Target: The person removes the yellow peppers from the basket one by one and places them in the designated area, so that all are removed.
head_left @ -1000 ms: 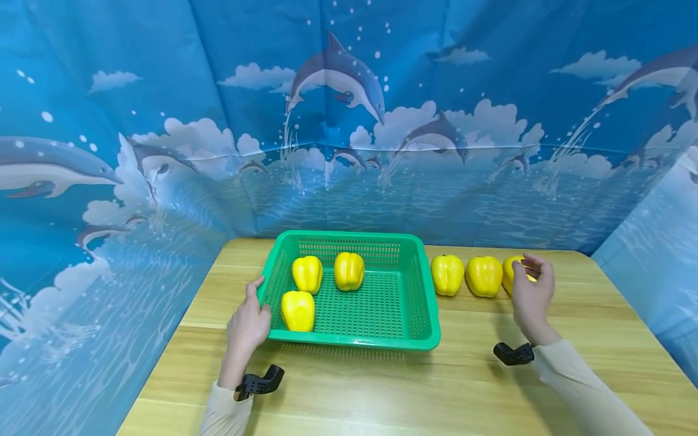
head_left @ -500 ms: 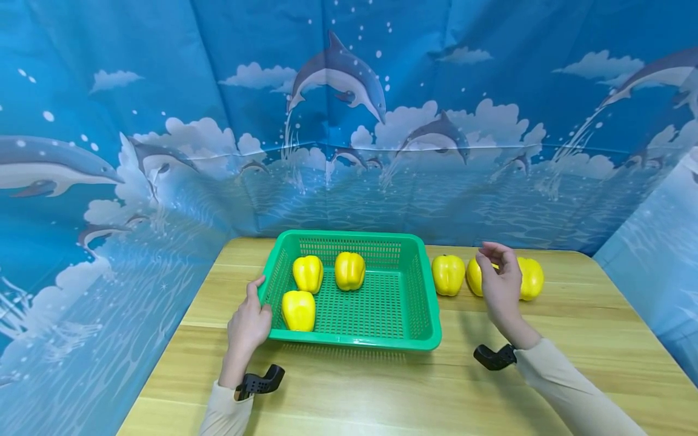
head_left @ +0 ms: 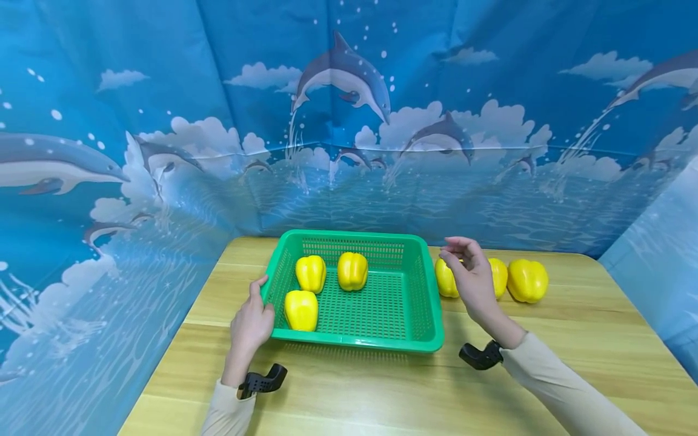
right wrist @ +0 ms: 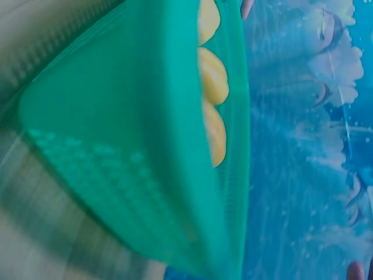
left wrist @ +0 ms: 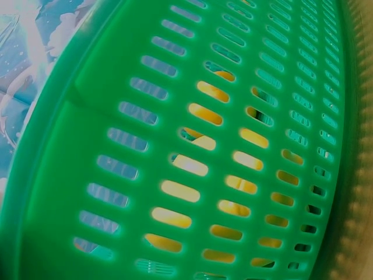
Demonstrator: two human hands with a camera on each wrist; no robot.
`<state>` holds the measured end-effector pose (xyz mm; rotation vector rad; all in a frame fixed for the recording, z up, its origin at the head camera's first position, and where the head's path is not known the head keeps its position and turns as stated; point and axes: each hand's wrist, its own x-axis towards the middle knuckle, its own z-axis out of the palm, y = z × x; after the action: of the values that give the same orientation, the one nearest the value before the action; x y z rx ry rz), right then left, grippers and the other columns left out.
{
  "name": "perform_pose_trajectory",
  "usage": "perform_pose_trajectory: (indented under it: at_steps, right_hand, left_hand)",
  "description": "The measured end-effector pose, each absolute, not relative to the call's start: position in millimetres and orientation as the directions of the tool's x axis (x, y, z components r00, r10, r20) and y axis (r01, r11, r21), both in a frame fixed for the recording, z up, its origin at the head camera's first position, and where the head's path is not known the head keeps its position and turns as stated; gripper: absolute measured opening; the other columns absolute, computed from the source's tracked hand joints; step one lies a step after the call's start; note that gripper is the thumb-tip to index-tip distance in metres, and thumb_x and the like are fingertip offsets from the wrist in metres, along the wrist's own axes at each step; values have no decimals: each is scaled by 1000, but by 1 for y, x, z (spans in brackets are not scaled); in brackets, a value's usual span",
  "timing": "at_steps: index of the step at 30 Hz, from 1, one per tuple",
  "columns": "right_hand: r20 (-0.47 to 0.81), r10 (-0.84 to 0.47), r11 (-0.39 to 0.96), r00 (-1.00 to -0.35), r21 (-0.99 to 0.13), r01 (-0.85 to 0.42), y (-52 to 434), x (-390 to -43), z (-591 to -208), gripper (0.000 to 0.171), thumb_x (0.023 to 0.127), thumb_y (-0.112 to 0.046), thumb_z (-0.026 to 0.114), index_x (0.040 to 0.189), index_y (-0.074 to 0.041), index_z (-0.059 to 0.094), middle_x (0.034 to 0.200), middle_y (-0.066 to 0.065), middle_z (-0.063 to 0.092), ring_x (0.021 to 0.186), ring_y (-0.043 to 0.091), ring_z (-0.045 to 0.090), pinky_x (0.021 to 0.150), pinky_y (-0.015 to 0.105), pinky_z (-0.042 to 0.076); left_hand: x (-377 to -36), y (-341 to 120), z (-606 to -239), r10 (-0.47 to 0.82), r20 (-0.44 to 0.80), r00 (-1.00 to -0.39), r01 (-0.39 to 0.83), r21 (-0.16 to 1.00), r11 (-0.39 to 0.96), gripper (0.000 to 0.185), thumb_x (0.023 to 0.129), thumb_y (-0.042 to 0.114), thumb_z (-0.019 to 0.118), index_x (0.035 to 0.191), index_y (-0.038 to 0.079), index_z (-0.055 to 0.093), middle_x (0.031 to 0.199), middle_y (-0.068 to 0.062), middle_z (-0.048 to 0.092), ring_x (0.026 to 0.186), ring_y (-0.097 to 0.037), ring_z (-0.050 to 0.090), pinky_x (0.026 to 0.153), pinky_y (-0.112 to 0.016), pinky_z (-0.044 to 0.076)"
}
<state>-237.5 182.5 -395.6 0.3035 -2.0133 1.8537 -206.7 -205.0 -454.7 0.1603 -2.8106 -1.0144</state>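
A green slotted basket (head_left: 431,303) sits mid-table with three yellow peppers inside (head_left: 311,272) (head_left: 352,270) (head_left: 301,309). My left hand (head_left: 252,318) holds its front-left corner, thumb up on the rim. The left wrist view is filled by the basket wall (left wrist: 116,116), with yellow showing through the slots. Three more yellow peppers lie in a row to the right of the basket: the left one (head_left: 445,281), the middle one (head_left: 498,275) and the right one (head_left: 527,280). My right hand (head_left: 455,254) hovers over the left two and partly hides them. Its fingers are loosely bent and hold nothing.
The wooden table (head_left: 382,387) is walled on three sides by a blue dolphin-print backdrop (head_left: 349,121). In the right wrist view the basket's corner (right wrist: 116,146) is close, with the inside peppers (right wrist: 214,76) showing over the rim. A black wrist mount (head_left: 480,356) sits on each forearm.
My right hand has moved left along the row, from the rightmost pepper to above the two nearest the basket. All three outside peppers stay put. The left hand has not moved.
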Motion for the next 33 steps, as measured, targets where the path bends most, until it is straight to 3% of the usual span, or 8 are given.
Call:
perform_pose_trajectory:
  at_steps: [6,15,33]
  right_hand:
    - [377,-52,132,-925,-915,-380,168,-239,-388,28,97,-14,54,120,2,51,112,14,51,98,19,51,82,25,44]
    - [191,-234,167,-953,-958,-233,147,-249,-377,42,97,-24,55,134,-6,46,134,11,46,117,23,46,95,43,39]
    - [70,-323,303,-944,-937,-173,101,-277,-389,48,95,-30,58,138,-13,45,138,12,44,118,29,47,91,47,43]
  left_hand:
    - [-207,-205,-455,-153,102,-983,-53,635,770,61,92,8,41,149,16,23,65,-8,41,38,-17,28,38,-29,25]
    - [-207,-205,-454,-153,98,-983,-58,629,775,61,92,9,41,149,16,23,65,-8,41,39,-18,29,39,-30,25]
    - [-207,-204,-455,-144,104,-984,-45,637,770,60,92,9,41,149,15,23,67,-8,43,39,-18,30,38,-30,26]
